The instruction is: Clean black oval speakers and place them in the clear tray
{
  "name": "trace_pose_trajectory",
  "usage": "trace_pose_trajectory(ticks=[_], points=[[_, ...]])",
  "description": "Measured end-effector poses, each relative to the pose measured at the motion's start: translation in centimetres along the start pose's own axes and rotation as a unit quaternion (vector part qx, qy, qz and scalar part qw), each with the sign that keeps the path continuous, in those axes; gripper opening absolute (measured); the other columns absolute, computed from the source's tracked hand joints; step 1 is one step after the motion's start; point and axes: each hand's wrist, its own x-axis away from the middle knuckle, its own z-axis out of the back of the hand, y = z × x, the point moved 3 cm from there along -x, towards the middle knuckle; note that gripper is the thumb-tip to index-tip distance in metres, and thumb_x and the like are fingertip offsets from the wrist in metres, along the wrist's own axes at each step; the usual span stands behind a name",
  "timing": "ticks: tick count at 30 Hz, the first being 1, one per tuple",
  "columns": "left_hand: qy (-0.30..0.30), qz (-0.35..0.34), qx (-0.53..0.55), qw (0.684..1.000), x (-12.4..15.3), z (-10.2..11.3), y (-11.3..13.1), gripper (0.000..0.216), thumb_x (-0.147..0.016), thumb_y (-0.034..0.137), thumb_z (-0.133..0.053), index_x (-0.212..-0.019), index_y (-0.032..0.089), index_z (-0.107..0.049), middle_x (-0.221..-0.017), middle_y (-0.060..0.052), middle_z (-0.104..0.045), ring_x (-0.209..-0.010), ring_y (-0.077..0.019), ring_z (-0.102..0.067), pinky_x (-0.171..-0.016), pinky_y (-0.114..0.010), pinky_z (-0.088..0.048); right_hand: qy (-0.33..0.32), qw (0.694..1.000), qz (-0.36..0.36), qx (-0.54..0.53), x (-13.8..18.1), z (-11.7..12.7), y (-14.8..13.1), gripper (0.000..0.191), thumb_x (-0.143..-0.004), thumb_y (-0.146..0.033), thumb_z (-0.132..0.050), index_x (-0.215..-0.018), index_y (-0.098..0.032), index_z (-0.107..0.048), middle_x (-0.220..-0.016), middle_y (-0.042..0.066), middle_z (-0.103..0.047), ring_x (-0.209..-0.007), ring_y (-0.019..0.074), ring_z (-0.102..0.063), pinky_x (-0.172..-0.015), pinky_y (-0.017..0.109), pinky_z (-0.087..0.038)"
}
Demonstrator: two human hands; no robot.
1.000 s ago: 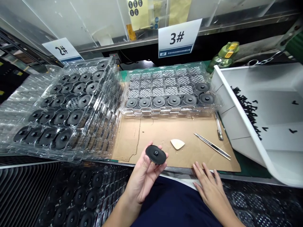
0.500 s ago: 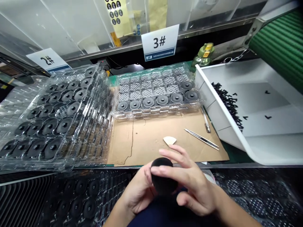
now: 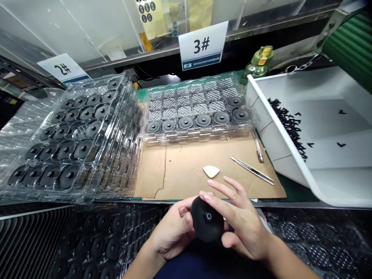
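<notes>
One black round disc [image 3: 205,228] with a raised central hub is held just beyond the front edge of the green-matted worktop [image 3: 295,190]. The left hand [image 3: 171,232] cups it from below and behind, fingers curled against its rim, while the right hand [image 3: 242,223] spreads over it, fingertips resting on its face and thumb tucked under it.

At twelve o'clock, a clear plastic blister tray [image 3: 197,136] carries a front row of matching discs, with its rear pockets showing only a diamond pattern. At ten o'clock, a stack of clear plastic trays [image 3: 128,116] holds more discs. A brown cardboard sheet [image 3: 174,170] lies just beyond the hands, bearing a cream triangular pad [image 3: 211,171] and slim steel tweezers [image 3: 251,169]. At two o'clock, a tilted white plastic bin [image 3: 290,155] holds a drift of small black pieces [image 3: 287,123].

The grip looks light and rests mostly on the fingers, so a slip could drop the disc onto the filled trays below the worktop edge at seven o'clock. An elbow or sleeve catching the overhanging stack could send its trays sliding.
</notes>
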Motion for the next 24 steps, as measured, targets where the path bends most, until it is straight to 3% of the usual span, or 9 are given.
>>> trace_pose_trajectory(ticks=[4,7,10,12,15,17,20,24], points=[[0.01,-0.032,0.031,0.999,-0.1,0.0,0.6,0.065,-0.066,0.042,-0.076,-0.123,0.018,-0.058,-0.12,-0.013,-0.065,-0.104,-0.0233,-0.064,-0.088,-0.026,-0.048,0.03,0.998,-0.054,0.013,1.1,-0.4,0.6,0.056,-0.096,-0.048,-0.021,-0.145,-0.019,-0.025,-0.131,0.01,-0.057,-0.132,0.0262,-0.039,-0.109,0.052,-0.024],[0.02,-0.039,0.047,0.998,-0.1,0.2,1.0,0.06,-0.065,0.04,-0.077,-0.119,0.022,-0.061,-0.132,-0.012,-0.058,-0.103,-0.0244,-0.065,-0.085,-0.027,-0.05,0.082,0.984,-0.157,0.006,2.1,-0.5,1.5,0.048,-0.096,-0.038,-0.031,-0.14,-0.019,-0.035,-0.133,0.01,-0.054,-0.128,0.0239,-0.044,-0.105,0.045,-0.035],[0.018,-0.037,0.051,0.998,-0.2,0.3,1.0,0.059,-0.066,0.039,-0.077,-0.119,0.021,-0.061,-0.131,-0.013,-0.058,-0.104,-0.0255,-0.065,-0.084,-0.026,-0.05,0.127,0.959,-0.255,-0.006,2.5,0.0,2.2,0.042,-0.094,-0.029,-0.041,-0.136,-0.021,-0.041,-0.133,0.008,-0.053,-0.123,0.02,-0.049,-0.1,0.036,-0.043],[0.011,-0.036,0.055,0.998,-0.2,0.3,0.8,0.058,-0.067,0.039,-0.076,-0.12,0.02,-0.061,-0.128,-0.012,-0.06,-0.103,-0.0246,-0.065,-0.085,-0.026,-0.05,0.123,0.969,-0.214,-0.006,2.0,0.5,1.9,0.045,-0.094,-0.029,-0.041,-0.137,-0.021,-0.038,-0.134,0.009,-0.053,-0.125,0.0215,-0.048,-0.102,0.038,-0.041],[-0.005,-0.026,0.067,0.997,-0.3,0.2,0.5,0.056,-0.07,0.038,-0.074,-0.12,0.019,-0.06,-0.12,-0.011,-0.065,-0.102,-0.0226,-0.066,-0.087,-0.026,-0.049,0.066,0.997,-0.05,0.008,0.3,1.1,0.5,0.05,-0.095,-0.036,-0.036,-0.142,-0.019,-0.032,-0.132,0.009,-0.056,-0.132,0.0257,-0.039,-0.107,0.048,-0.031],[-0.017,-0.015,0.07,0.997,-0.3,0.1,0.3,0.052,-0.072,0.04,-0.071,-0.118,0.017,-0.062,-0.112,-0.011,-0.069,-0.104,-0.022,-0.065,-0.088,-0.025,-0.048,0.015,0.999,0.027,0.016,-0.6,1.0,-0.1,0.052,-0.096,-0.041,-0.033,-0.142,-0.018,-0.03,-0.127,0.007,-0.06,-0.134,0.0254,-0.035,-0.11,0.05,-0.023],[-0.015,-0.013,0.069,0.997,-0.3,0.0,0.3,0.049,-0.073,0.042,-0.071,-0.113,0.015,-0.065,-0.107,-0.011,-0.071,-0.103,-0.0206,-0.064,-0.086,-0.023,-0.048,-0.018,0.998,0.055,0.025,-1.1,0.5,-0.1,0.051,-0.096,-0.044,-0.031,-0.14,-0.016,-0.034,-0.123,0.006,-0.064,-0.136,0.0247,-0.033,-0.112,0.051,-0.018],[0.007,-0.028,0.076,0.997,-0.2,0.3,0.6,0.054,-0.068,0.041,-0.074,-0.117,0.021,-0.063,-0.113,-0.01,-0.069,-0.096,-0.0209,-0.067,-0.082,-0.024,-0.051,0.025,0.999,0.016,0.031,-0.1,-0.1,0.9,0.047,-0.097,-0.038,-0.029,-0.137,-0.014,-0.038,-0.122,0.01,-0.063,-0.133,0.027,-0.037,-0.108,0.053,-0.024]])
